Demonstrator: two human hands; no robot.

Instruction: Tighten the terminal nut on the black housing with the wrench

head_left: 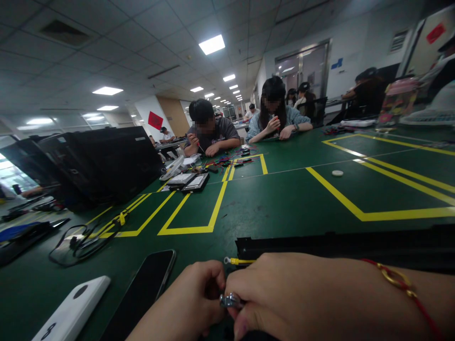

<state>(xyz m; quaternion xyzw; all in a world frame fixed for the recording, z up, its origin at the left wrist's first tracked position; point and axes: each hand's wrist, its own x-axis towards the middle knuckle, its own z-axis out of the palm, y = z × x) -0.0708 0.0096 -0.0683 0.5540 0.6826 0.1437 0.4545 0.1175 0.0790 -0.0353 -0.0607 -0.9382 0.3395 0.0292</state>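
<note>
My right hand (273, 284) is closed around a small shiny metal piece (231, 300) that sticks out between thumb and fingers. Its full shape is hidden, so I cannot tell its kind. Fingers curled, my left hand (194, 296) meets the right one close to that metal piece; what it pinches, if anything, is out of sight. Just beyond the right knuckles, a yellow wire with a ring terminal (234, 261) pokes out. Behind my right hand and forearm lies a long black panel (320, 244).
To my left lie a dark phone (149, 274) and a white slab-like device (76, 310). Farther back are a coiled black cable (85, 246), large black cases (103, 161), hard drives (195, 182) and tangled wires (231, 162). Across the green table (270, 208), two people work with hand tools.
</note>
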